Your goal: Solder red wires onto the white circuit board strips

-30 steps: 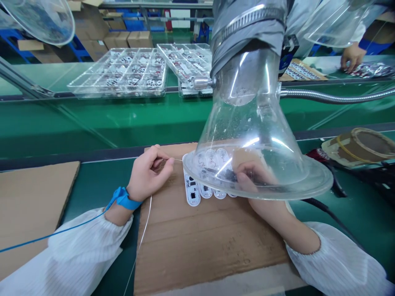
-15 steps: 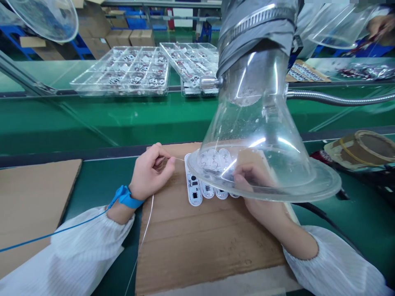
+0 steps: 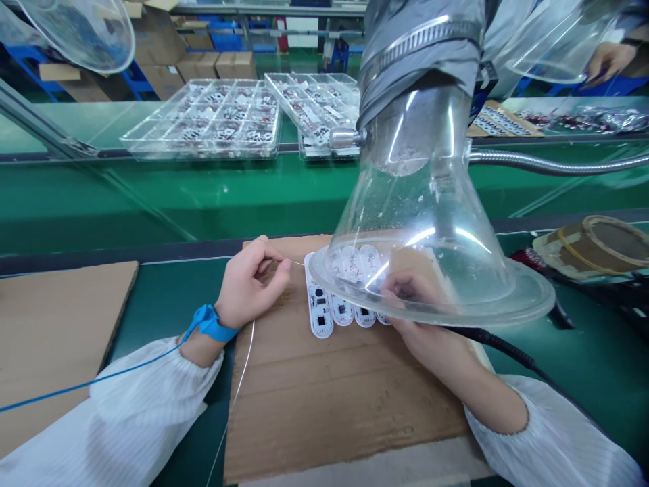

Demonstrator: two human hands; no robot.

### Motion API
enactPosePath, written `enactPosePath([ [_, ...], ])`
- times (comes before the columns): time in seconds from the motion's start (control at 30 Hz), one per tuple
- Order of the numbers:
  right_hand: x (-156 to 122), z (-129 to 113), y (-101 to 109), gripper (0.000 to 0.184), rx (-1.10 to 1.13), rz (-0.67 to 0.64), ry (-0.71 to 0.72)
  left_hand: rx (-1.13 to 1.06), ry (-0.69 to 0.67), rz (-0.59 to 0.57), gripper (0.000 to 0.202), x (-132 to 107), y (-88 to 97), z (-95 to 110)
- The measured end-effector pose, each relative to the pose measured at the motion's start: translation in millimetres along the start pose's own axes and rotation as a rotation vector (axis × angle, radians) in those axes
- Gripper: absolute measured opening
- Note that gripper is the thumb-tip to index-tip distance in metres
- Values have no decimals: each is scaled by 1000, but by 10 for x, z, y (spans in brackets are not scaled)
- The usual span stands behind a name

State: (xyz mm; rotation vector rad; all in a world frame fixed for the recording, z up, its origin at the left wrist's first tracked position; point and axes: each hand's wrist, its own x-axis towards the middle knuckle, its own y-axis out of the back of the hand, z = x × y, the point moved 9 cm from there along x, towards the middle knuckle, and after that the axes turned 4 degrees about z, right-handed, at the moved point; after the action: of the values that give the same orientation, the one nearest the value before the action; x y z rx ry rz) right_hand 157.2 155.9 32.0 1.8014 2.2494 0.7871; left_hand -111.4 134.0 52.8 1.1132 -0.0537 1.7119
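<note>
My left hand (image 3: 256,281), with a blue wrist strap (image 3: 215,323), pinches a thin solder wire (image 3: 247,362) between thumb and fingertips. The wire's end reaches toward the left edge of a row of white oblong circuit boards (image 3: 320,314) lying on cardboard (image 3: 324,392). Under the clear fume hood (image 3: 430,237), my right hand (image 3: 430,345) is closed on a soldering iron, seen only blurred through the plastic. Its black cord (image 3: 507,346) runs off to the right. The iron's tip is near the boards; whether it touches them I cannot tell.
Clear compartment trays (image 3: 207,118) of small parts stand on the ledge behind. A flexible metal arm (image 3: 558,161) joins the hood. To the right lies a round taped holder (image 3: 593,245); to the left, another cardboard sheet (image 3: 55,325). A co-worker's hand (image 3: 608,61) shows at upper right.
Both my hands stay almost in place, the wire still by the boards. The iron's cord has risen slightly behind my right wrist. The co-worker's hand at upper right has shifted.
</note>
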Motion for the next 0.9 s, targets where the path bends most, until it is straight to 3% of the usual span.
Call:
enactPosePath([
  [0.17,14,-7,113,27,64,129,-4,-51,56,84,17,13,76,-47],
  [0.3,-3,-49,178,31,87,220,-13,-61,44,81,17,12,77,-27],
  [0.53,-30,-215,-81,29,128,32,70,-51,29,60,17,4,62,-22],
  [0.9,-62,-112,-179,14,53,-55,103,-17,-30,8,18,-5,22,32],
])
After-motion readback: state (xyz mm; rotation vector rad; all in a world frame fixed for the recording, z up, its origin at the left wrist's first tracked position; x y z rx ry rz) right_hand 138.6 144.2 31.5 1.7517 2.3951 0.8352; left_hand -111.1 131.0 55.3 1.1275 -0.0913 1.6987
